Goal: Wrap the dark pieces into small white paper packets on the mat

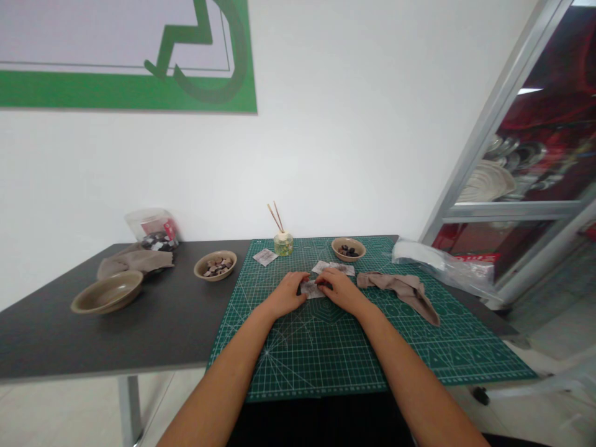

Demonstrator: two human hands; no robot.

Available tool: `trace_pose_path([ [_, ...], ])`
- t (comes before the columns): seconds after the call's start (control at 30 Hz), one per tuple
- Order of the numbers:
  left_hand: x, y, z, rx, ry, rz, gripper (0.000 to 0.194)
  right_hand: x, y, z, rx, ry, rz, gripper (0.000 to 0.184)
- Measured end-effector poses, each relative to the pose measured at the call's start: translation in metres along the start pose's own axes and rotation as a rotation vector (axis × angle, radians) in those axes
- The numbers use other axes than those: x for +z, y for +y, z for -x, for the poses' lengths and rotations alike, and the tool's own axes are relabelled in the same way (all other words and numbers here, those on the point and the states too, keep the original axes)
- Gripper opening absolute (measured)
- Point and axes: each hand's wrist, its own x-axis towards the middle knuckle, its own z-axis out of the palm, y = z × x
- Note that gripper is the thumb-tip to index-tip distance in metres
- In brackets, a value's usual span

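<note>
A small whitish printed paper square (311, 289) lies low over the green mat, between my two hands. My left hand (286, 294) has its fingers curled at the paper's left edge, thumb on the near side. From the other side my right hand (343, 290) pinches the paper's right part with bent fingers. Just beyond them, more printed papers (342, 269) lie on the mat, partly behind my right hand. To the right of that hand is a crumpled brown cloth (400, 287). A small bowl of dark pieces (349, 249) stands farther back.
The green cutting mat (298, 372) covers the right of the dark table (177, 335). Along the back are a reed diffuser (283, 242) and another paper (265, 257). Leftward stand a bowl of pieces (215, 266), a larger bowl (108, 293), a cloth (135, 261) and a clear bag (153, 230).
</note>
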Motion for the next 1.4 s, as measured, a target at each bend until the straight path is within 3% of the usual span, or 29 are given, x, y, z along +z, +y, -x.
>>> trace_pose_path([
  [0.13, 0.001, -0.001, 0.000, 0.004, 0.007, 0.001, 0.049, 0.002, -0.007, -0.003, -0.047, -0.037, -0.027, 0.019],
  [0.3, -0.001, 0.000, 0.001, 0.003, 0.005, 0.026, 0.051, -0.007, -0.004, -0.001, 0.055, -0.003, -0.023, 0.010],
  [0.57, 0.001, -0.001, 0.000, 0.000, 0.005, 0.004, 0.048, 0.000, -0.005, -0.003, -0.052, -0.048, -0.036, 0.020],
  [0.77, 0.000, -0.001, 0.000, 0.014, 0.008, 0.012, 0.049, -0.004, 0.002, 0.001, 0.007, -0.006, -0.022, 0.021],
  [0.97, 0.001, -0.001, 0.000, 0.018, 0.013, -0.010, 0.044, 0.002, -0.010, -0.002, -0.042, -0.052, -0.044, 0.022],
  [1.2, -0.001, 0.000, 0.001, 0.023, -0.002, -0.005, 0.046, -0.002, 0.002, 0.002, -0.006, -0.026, 0.007, 0.023],
  [1.4, -0.001, 0.001, 0.001, 0.017, -0.002, -0.018, 0.044, 0.002, -0.006, -0.002, -0.037, -0.051, -0.002, 0.020],
])
